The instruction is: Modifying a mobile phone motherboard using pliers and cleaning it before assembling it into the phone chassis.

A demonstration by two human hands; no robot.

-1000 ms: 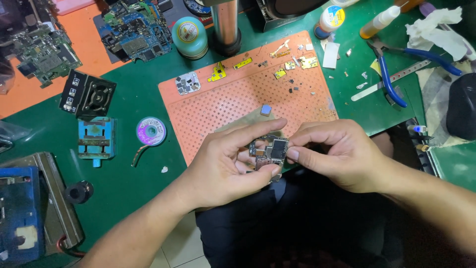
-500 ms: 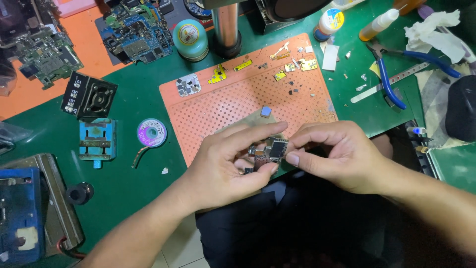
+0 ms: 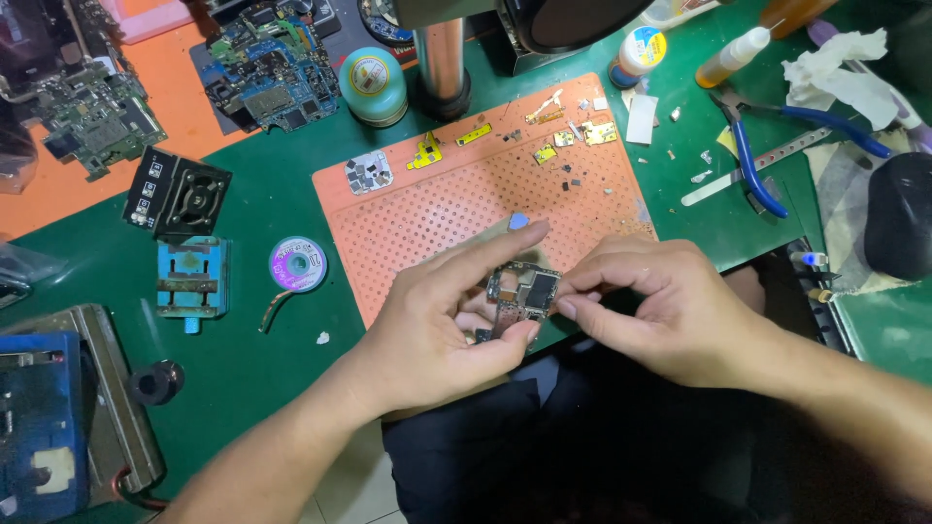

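Both hands meet at the near edge of the counter (image 3: 262, 209), just over the front rim of an orange perforated work mat (image 3: 456, 209). The left hand (image 3: 442, 320) cradles a small circuit board (image 3: 519, 299) from below and from the side, thumb curled under it and index finger stretched out straight above it, the tip reaching toward a small pale blue bit (image 3: 519, 221) lying on the mat. The right hand (image 3: 670, 306) comes in from the other side, its fingers (image 3: 582, 291) bunched together and pinching the right edge of the board, so the board is gripped between the two hands, held just above the counter's edge and the person's dark lap. On the far part of the mat lie small yellow metal shields (image 3: 573, 136) and loose tiny parts. To the left of the mat sit a purple spool of solder wick (image 3: 297, 264), a blue board holder (image 3: 192, 278) and a black square fan (image 3: 177, 197). Further back, a round teal tin (image 3: 374, 85) stands beside a metal post (image 3: 442, 58), and larger circuit boards (image 3: 267, 63) rest on an orange pad. To the right, well apart from the hands, blue-handled pliers (image 3: 752, 155) lie near crumpled white tissue (image 3: 840, 63) and a small bottle with an amber body (image 3: 733, 58).
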